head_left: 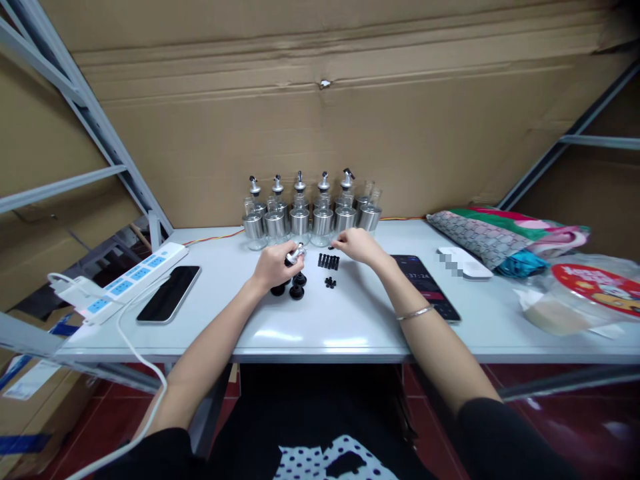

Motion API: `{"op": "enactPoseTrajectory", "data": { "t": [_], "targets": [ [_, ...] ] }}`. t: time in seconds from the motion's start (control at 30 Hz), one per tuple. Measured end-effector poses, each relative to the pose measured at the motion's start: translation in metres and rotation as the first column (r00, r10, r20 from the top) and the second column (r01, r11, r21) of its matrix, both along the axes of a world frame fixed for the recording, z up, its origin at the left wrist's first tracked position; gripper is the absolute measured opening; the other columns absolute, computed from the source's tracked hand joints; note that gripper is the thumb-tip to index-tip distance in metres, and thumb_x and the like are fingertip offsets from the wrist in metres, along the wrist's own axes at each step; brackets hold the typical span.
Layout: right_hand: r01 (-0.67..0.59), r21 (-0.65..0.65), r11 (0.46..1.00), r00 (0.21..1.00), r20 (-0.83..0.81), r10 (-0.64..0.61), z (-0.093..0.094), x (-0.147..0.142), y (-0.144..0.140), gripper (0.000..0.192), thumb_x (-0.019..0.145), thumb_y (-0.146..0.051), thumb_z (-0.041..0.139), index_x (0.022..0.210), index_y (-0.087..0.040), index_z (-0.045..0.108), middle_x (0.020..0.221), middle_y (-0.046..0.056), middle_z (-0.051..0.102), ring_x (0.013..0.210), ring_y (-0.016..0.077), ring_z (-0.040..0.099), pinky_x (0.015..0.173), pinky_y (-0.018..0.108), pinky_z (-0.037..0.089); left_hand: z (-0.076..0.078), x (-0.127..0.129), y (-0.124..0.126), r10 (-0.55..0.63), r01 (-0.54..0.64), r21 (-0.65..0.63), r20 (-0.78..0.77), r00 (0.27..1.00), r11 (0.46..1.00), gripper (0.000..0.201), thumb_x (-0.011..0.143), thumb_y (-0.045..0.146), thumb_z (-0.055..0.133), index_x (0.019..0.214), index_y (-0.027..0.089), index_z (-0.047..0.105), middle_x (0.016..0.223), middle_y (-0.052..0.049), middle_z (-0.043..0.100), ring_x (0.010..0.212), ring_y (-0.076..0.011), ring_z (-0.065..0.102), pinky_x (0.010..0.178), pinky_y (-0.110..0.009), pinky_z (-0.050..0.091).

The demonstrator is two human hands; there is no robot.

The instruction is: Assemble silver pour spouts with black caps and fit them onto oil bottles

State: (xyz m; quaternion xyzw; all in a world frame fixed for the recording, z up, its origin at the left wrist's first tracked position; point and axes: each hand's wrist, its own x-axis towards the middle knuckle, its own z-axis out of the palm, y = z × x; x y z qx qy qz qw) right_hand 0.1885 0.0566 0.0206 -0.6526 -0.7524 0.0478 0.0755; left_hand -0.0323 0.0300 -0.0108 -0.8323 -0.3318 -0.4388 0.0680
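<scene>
From the head camera, your left hand (274, 265) is curled around a small metal pourer spout (295, 253), clamped on it just above the white table (320, 320); the spout's long axis lies roughly level, its silver tip pointing right and slightly away from you, toward the row of bottles. Your right hand (357, 245) hovers just behind a short row of black stoppers (329, 261), fingers bent downward; whether they pinch one small black piece is hard to tell at this size. More black caps (297, 288) sit on the table just under your left hand, and a small black cluster (330, 283) lies near the stopper row. Glass bottles with steel sleeves (310, 217) stand upright along the cardboard wall. A dark phone (169, 293) lies beside a power strip (125, 280) at left; a second phone (425, 285) rests under your right forearm.
</scene>
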Motion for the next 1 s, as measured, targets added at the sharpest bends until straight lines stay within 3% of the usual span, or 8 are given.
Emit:
{"op": "enactPoseTrajectory", "data": {
  "t": [0.1, 0.17, 0.37, 0.77, 1.0],
  "targets": [
    [0.046, -0.188, 0.981, 0.994, 0.102, -0.027, -0.0003, 0.0049, -0.0019, 0.028, 0.084, -0.024, 0.046, 0.092, -0.014, 0.071, 0.1, 0.014, 0.071, 0.09, 0.0217, 0.065, 0.068, 0.025, 0.042, 0.0001, -0.0004, 0.0001, 0.007, -0.007, 0.002, -0.007, 1.0, 1.0, 0.015, 0.077, 0.026, 0.048, 0.064, 0.019, 0.046, 0.055, 0.003, 0.049, 0.049, -0.0094, 0.046, 0.052, -0.02, 0.035],
    [0.095, -0.229, 0.969, 0.988, 0.141, -0.063, -0.0025, 0.0057, -0.0038, 0.03, 0.081, -0.019, 0.048, 0.1, -0.01, 0.07, 0.105, 0.018, 0.069, 0.092, 0.0247, 0.066, 0.07, 0.027, 0.045, -0.0003, -0.0006, 0.0003, 0.005, -0.005, 0.008, -0.008, 1.0, 1.0, 0.015, 0.077, 0.026, 0.049, 0.065, 0.019, 0.046, 0.056, 0.003, 0.049, 0.05, -0.0095, 0.046, 0.052, -0.02, 0.036],
    [0.181, -0.216, 0.959, 0.969, 0.208, -0.136, -0.007, 0.0017, -0.0088, 0.035, 0.078, -0.021, 0.056, 0.109, -0.011, 0.067, 0.113, 0.021, 0.065, 0.104, 0.0309, 0.062, 0.081, 0.035, 0.05, -0.0017, -0.0013, 0.0016, 0.012, -0.012, -0.009, -0.023, 1.0, 1.0, 0.014, 0.077, 0.026, 0.049, 0.065, 0.019, 0.047, 0.056, 0.003, 0.05, 0.05, -0.0095, 0.045, 0.052, -0.02, 0.035],
    [0.199, -0.212, 0.957, 0.966, 0.207, -0.155, -0.0077, 0.0034, -0.0081, 0.035, 0.083, -0.028, 0.055, 0.112, -0.012, 0.066, 0.119, 0.019, 0.063, 0.109, 0.0314, 0.06, 0.084, 0.037, 0.05, 0.0, -0.0008, 0.0004, 0.0, -0.002, -0.063, -0.041, 0.999, 0.998, 0.015, 0.077, 0.025, 0.05, 0.064, 0.019, 0.045, 0.056, 0.003, 0.049, 0.049, -0.0088, 0.041, 0.052, -0.02, 0.032],
    [0.205, -0.199, 0.958, 0.965, 0.204, -0.164, -0.0033, 0.0045, -0.009, 0.034, 0.081, -0.021, 0.055, 0.111, -0.01, 0.066, 0.118, 0.02, 0.063, 0.108, 0.0298, 0.061, 0.083, 0.035, 0.05, -0.0005, -0.0011, 0.0007, 0.006, -0.009, -0.069, -0.05, 0.999, 0.998, 0.015, 0.077, 0.026, 0.051, 0.064, 0.019, 0.045, 0.055, 0.004, 0.048, 0.048, -0.0089, 0.041, 0.052, -0.021, 0.032]
  ]
}}
